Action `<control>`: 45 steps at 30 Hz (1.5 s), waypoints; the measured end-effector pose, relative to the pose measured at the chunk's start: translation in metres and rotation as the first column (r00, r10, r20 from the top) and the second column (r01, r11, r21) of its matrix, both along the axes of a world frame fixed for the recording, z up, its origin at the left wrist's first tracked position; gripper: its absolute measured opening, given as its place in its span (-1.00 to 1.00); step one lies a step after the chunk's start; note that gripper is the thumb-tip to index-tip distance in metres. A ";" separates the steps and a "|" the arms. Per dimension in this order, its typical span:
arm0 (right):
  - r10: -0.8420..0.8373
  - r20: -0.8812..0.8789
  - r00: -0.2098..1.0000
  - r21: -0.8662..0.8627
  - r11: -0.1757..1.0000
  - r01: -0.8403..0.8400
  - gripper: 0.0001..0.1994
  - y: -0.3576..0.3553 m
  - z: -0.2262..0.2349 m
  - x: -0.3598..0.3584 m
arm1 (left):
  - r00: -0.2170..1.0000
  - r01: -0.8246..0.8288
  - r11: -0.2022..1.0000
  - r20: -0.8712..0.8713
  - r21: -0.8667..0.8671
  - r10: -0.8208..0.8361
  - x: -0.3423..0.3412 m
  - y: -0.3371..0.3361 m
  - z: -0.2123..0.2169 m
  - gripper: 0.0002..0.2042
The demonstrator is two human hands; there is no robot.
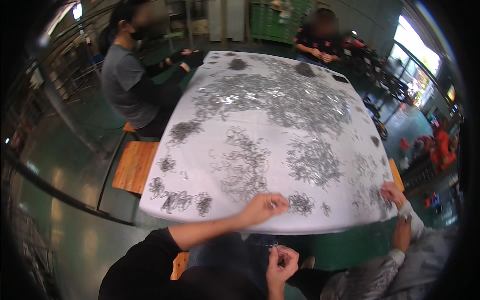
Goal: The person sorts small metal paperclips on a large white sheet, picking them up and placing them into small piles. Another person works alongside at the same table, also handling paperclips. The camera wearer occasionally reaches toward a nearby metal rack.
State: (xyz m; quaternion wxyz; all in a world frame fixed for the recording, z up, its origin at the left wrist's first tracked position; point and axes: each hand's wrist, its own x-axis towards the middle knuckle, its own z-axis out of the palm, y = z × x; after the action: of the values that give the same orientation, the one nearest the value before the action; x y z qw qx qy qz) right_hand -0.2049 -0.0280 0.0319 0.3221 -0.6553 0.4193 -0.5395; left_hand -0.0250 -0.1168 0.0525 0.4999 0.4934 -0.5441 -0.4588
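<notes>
A wooden stool [132, 167] is placed beside the left edge of the white-covered desk [197, 157], where a co-worker in a grey shirt [129, 75] is seated farther back. Dark wire heaps [182, 131] are strung along that edge, and more clumps [177, 201] are gathered at the near left corner. A loose scatter of curved wire pieces [245, 167], turned in all directions, is spread toward the middle of the near edge.

Over that edge the left hand [266, 207] is held with fingers curled and thumb and forefinger close together; whether anything is pinched cannot be told. Just off the same edge, above the lap, a thin strand [263, 245] is pinched between thumb and fingers of the right hand [282, 264]. Its long axis is laid roughly parallel to the near edge, its visible length pointed leftward from the fingertips.

Just right of the left hand a small round heap [301, 204] is seen, and at the near right corner wire pieces are reached by another co-worker's hand [394, 194].
</notes>
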 end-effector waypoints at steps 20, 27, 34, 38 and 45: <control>0.011 -0.097 0.995 -0.203 0.979 -0.030 -0.83 0.001 0.013 0.012 | 0.967 -0.087 0.992 -0.231 0.096 0.108 -0.022 0.096 0.022 -0.86; -0.044 -0.147 0.988 -0.282 0.960 0.001 -0.84 -0.004 0.018 0.022 | 0.969 -0.097 0.993 -0.220 0.072 0.111 -0.020 0.100 0.023 -0.86; -0.027 -0.271 0.962 -0.297 0.953 -0.057 -0.87 -0.007 0.011 0.020 | 0.976 -0.219 0.953 -0.035 -0.209 0.216 -0.017 0.103 0.015 -0.87; 0.010 -0.040 0.999 -0.138 0.990 -0.016 -0.81 -0.017 0.002 0.011 | 0.966 -0.258 0.944 -0.048 -0.204 0.254 -0.016 0.104 0.005 -0.84; 0.225 -0.399 0.889 0.128 0.974 -0.189 -0.88 -0.128 0.015 0.056 | 0.989 -0.140 0.965 0.005 -0.219 0.145 -0.008 0.105 -0.005 -0.88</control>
State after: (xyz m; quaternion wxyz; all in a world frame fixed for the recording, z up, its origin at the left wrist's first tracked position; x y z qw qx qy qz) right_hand -0.1493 -0.1564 0.0466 0.3102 -0.7805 0.4280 -0.3338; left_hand -0.0330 -0.0116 0.0478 0.5772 0.4780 -0.5596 -0.3540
